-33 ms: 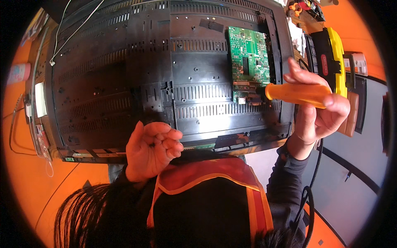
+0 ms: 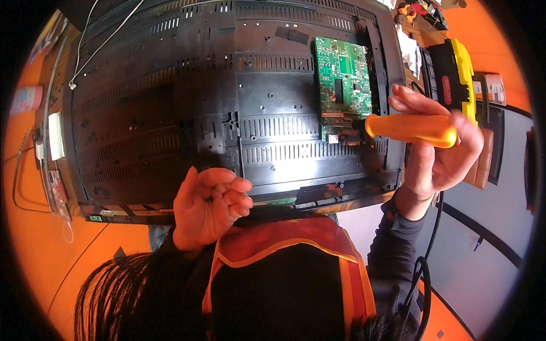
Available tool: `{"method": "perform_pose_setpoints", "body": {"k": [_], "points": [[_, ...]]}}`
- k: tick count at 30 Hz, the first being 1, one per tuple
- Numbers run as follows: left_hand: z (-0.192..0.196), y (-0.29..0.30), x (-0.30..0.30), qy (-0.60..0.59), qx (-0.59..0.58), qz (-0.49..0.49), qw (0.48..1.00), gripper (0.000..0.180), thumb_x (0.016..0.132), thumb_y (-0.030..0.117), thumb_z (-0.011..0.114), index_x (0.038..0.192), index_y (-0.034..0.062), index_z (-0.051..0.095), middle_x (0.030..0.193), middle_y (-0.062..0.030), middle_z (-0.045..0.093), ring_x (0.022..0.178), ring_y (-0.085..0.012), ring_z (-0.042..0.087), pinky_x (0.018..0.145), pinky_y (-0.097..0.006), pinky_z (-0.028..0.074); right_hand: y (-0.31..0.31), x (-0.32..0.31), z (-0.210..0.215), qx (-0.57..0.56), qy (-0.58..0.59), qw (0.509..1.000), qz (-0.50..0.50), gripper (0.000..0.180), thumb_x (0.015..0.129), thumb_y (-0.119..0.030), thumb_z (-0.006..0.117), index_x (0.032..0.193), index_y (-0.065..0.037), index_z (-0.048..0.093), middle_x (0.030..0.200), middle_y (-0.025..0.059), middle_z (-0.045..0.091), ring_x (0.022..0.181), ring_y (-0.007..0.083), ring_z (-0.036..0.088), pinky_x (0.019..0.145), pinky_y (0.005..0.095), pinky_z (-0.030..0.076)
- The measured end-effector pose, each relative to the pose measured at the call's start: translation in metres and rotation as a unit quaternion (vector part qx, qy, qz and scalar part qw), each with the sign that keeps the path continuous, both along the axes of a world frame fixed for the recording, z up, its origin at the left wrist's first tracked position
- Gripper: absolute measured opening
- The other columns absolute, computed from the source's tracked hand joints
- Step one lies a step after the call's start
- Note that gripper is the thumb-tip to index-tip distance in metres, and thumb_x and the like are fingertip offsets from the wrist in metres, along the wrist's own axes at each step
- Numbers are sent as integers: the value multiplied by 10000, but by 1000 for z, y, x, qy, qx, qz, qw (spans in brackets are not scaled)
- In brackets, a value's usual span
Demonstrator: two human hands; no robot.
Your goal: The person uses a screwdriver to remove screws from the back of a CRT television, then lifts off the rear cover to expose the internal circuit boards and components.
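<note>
A screwdriver point(image 2: 410, 128) with a thick orange-yellow handle lies sideways in my right hand point(image 2: 438, 145), thumb below it and fingers around the butt end. Its narrow end points left to the lower right part of a green circuit board point(image 2: 343, 77); the tip is hidden in dark shadow there. The board rests on a large black vented plastic panel point(image 2: 273, 91), likely the back of a flat screen. Palm up near the panel's front edge, my left hand point(image 2: 209, 206) is cupped with its fingers curled in. Something small and dark shows among those fingers, too small to name.
A yellow and black toolbox point(image 2: 463, 85) stands right of the panel, beside white crumpled paper point(image 2: 408, 48). Thin white cables point(image 2: 105, 48) cross the panel's far left. A black cable point(image 2: 424, 273) hangs by my right forearm. A pink cup-like object point(image 2: 27, 101) is at far left.
The fingers of my right hand have shifted on the screwdriver handle, and more of its butt end shows. My left hand keeps its place.
</note>
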State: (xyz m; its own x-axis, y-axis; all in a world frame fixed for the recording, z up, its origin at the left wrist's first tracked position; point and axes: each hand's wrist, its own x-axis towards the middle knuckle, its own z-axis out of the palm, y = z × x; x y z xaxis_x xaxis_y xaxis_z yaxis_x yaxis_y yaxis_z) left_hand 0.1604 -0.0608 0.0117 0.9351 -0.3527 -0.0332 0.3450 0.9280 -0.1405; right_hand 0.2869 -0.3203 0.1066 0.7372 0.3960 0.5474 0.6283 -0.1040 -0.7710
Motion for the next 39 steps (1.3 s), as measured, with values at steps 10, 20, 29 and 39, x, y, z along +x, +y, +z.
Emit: {"method": "perform_pose_setpoints", "body": {"k": [10,20,29,39], "points": [[2,-1,-1,19,9,5,1000,593,969,417,186,1194,-56,463,1177,-284,512,1017,-374,567,856,-436,467,-16,8,16,-111,-54,987,104,349,820,-167,634,1109,-76,462,976,254,587,868,330,598,804,422,475],[0,-1,1,-7,22,1,1000,583,970,408,191,1200,-54,463,1190,-273,511,1033,-365,562,862,-427,461,0,1,2,-54,-132,989,-29,417,719,-88,733,1072,-30,520,988,191,590,895,293,616,756,364,545],[1,-4,3,-18,20,1,1000,573,973,395,181,1197,-50,465,1186,-287,505,1032,-368,561,868,-428,459,-11,4,5,-113,-153,981,-29,306,819,-94,635,1067,-96,457,989,238,561,848,304,603,727,404,540],[-1,-3,1,-33,45,2,998,569,974,390,174,1196,-43,469,1183,-277,513,1019,-363,567,852,-421,463,-5,13,1,28,-42,999,15,438,759,-31,680,1129,2,446,1143,270,526,993,336,584,810,404,518]]}}
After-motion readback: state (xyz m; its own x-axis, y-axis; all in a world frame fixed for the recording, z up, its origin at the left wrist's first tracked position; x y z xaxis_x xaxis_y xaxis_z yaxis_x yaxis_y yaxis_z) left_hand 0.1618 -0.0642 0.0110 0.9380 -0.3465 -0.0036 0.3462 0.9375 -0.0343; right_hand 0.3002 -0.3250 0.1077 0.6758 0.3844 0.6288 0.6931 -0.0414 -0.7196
